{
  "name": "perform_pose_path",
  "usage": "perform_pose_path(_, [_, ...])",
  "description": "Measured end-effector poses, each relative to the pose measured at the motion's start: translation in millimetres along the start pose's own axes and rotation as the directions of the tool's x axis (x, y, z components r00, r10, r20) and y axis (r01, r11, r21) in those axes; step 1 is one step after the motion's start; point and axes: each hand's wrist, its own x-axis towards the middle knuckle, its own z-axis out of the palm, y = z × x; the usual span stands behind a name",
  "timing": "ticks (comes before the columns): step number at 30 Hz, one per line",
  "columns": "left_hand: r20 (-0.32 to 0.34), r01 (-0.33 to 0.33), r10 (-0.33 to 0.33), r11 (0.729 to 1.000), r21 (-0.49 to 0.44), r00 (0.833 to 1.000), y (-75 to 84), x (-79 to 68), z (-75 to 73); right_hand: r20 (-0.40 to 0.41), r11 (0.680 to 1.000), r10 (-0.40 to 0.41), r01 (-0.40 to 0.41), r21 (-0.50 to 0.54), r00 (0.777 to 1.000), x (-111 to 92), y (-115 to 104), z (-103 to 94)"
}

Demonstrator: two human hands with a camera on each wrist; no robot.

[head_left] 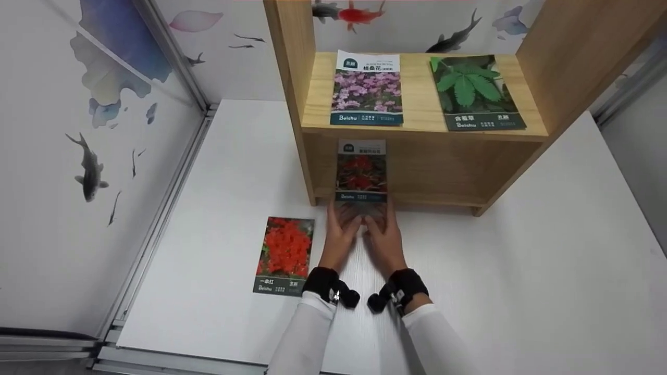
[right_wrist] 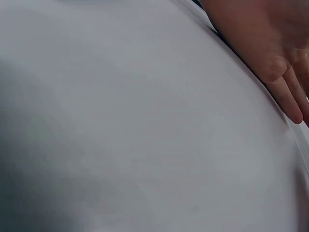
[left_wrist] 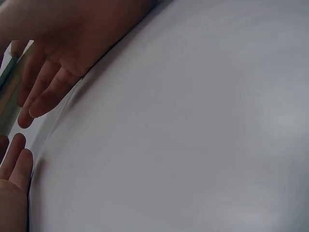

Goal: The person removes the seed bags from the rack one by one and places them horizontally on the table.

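In the head view a seed packet (head_left: 361, 172) with dark red flowers and a white top band is at the shelf unit's lower opening, its picture facing up. My left hand (head_left: 340, 237) holds its near left side and my right hand (head_left: 384, 239) its near right side, with the thumbs close together at the near end. A second seed packet (head_left: 285, 249), with bright red flowers, lies on the white table left of my left hand. In the left wrist view the fingers of my left hand (left_wrist: 72, 43) are extended. The right wrist view shows part of my right hand (right_wrist: 270, 43).
A wooden shelf unit (head_left: 424, 134) stands at the back. On its upper board lie a pink-flower packet (head_left: 367, 91) at left and a green-leaf packet (head_left: 477, 91) at right. The white table (head_left: 208, 182) meets a wall panel (head_left: 47, 172) with fish pictures on the left.
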Motion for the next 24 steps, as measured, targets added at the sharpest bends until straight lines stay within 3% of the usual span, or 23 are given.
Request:
perform_pose_path(4, [0.004, 0.013, -0.013, 1.0, -0.018, 1.0, 1.4, -3.7, -0.9, 0.017, 1.0, -0.025, 0.025, 0.01, 1.0, -6, -9, 0.9])
perform_pose_path(9, [0.014, -0.022, 0.023, 0.999, -0.032, 1.0, 1.6, -7.0, -1.4, 0.024, 0.998, -0.068, 0.068, -0.004, 0.997, -11, -12, 0.8])
perform_pose_path(19, [0.026, -0.058, 0.058, 0.998, 0.012, 0.998, 3.0, -17.3, -2.3, 0.036, 0.994, -0.111, 0.111, 0.001, 0.993, -23, -14, -1.4])
perform_pose_path(24, [-0.004, -0.034, 0.034, 0.998, -0.055, 0.999, 3.9, -22.0, -0.4, 0.039, 0.993, -0.117, 0.117, -0.01, 0.992, -26, -16, -1.7])
